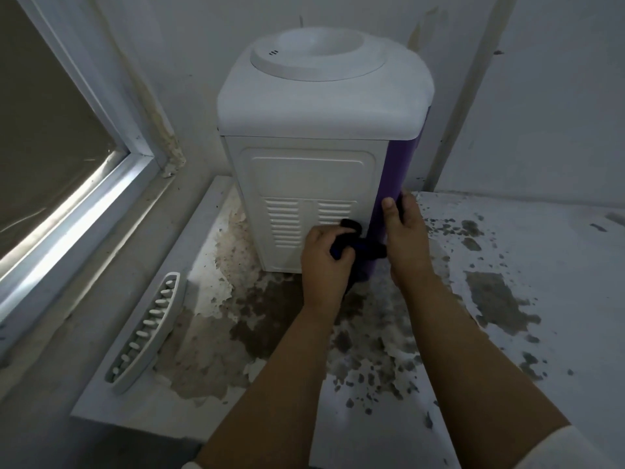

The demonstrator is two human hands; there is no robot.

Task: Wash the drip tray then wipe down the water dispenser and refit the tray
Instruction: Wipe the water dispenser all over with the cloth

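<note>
— White plastic and a purple panel: what is this at twelve o'clock?

— A dispenser [314, 157], turned so its ribbed, louvred back faces the person on a counter [527, 299] of flaking white paint. The left hand [324, 258] is curled round a dark cloth [351, 238], pressing it against the lower vents near the purple corner.

— And the other hand?

— The right hand [406, 238] grips that corner at about one o'clock of the left, thumb on the purple side and fingers wrapped out of sight behind, seemingly to steady the light casing against the rubbing.

— Where is the tray?

— The tray [148, 330] lies well apart at eight o'clock, a curved white grille of oval slots, propped along the counter's edge below the window [77, 184], probably kept clear until the wiping is done. It is not yet refitted.

— Textures?

— Smooth moulded top with a round bottle well; soft, bunched cloth; the counter bare and blotched grey-brown where paint has peeled.
</note>
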